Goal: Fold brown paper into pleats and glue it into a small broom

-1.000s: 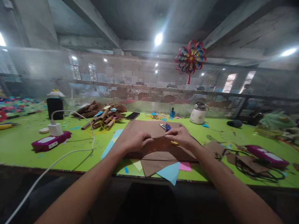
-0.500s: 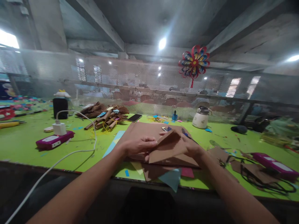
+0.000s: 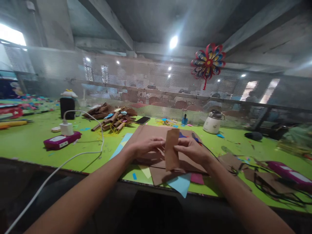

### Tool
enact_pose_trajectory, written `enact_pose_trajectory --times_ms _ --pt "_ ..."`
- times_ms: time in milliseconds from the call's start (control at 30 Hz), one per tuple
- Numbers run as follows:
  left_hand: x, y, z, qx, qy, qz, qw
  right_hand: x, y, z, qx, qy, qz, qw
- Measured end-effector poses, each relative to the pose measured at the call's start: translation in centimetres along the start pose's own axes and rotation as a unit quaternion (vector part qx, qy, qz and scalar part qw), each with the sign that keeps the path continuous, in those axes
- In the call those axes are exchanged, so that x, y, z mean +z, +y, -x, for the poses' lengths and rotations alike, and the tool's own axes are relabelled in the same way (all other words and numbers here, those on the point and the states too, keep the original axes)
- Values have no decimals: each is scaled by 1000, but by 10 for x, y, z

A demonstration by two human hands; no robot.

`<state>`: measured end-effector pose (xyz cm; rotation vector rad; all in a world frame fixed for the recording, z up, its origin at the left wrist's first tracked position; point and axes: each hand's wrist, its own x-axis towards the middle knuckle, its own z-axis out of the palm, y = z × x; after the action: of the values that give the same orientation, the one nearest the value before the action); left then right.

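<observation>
A folded piece of brown paper (image 3: 172,150) stands nearly upright between my hands, narrow side toward me. My right hand (image 3: 196,151) pinches its right edge, thumb in front and fingers partly hidden behind. At the left edge my left hand (image 3: 148,146) has its fingers curled around the paper, their tips partly covered by it. Beneath both hands lies a larger brown sheet (image 3: 143,133) on the green table. Just behind the paper, a dark blue object (image 3: 181,135) is partly hidden. A dark-handled tool with a cord (image 3: 195,137) rests by my right hand.
Brown paper rolls (image 3: 110,123) and a black phone (image 3: 143,120) lie farther back. A blue bottle (image 3: 184,121) and a white jug (image 3: 212,123) stand near the mesh screen. Purple power strips (image 3: 62,141) flank me, with a white cable (image 3: 80,154) on the left. Blue paper (image 3: 181,184) overhangs the front edge.
The brown paper has turned from a wide, slanted position to a narrow upright one. My right hand has its thumb on the front now, and the view has shifted slightly left.
</observation>
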<state>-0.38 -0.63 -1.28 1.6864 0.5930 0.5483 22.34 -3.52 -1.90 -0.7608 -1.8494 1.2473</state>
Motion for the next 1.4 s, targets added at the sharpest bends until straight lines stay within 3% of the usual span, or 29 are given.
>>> enact_pose_trajectory --times_ms 100,167,333,400,733,1033,1233,1400 --pt "-12 5 -4 50 157 -45 985 -2 5 -3 63 -37 27 997" --pt "-14 7 -5 68 196 -101 973 -3 8 -7 75 -58 73 993" --pt "0 3 -4 67 107 -359 925 -1 19 -18 13 -65 284 956" --pt "2 -1 -4 70 89 -409 906 3 24 -21 -19 -59 329 942" --pt "-18 -20 -8 57 47 -457 887 10 37 -22 -72 -20 481 873" --pt "-1 -28 -21 113 60 -524 842 11 39 -22 -83 -12 498 863" --pt "-10 -38 -25 125 55 -531 836 6 36 -18 -84 -39 493 865" --pt "-10 -33 -20 112 51 -537 835 0 35 -14 -80 -43 512 854"
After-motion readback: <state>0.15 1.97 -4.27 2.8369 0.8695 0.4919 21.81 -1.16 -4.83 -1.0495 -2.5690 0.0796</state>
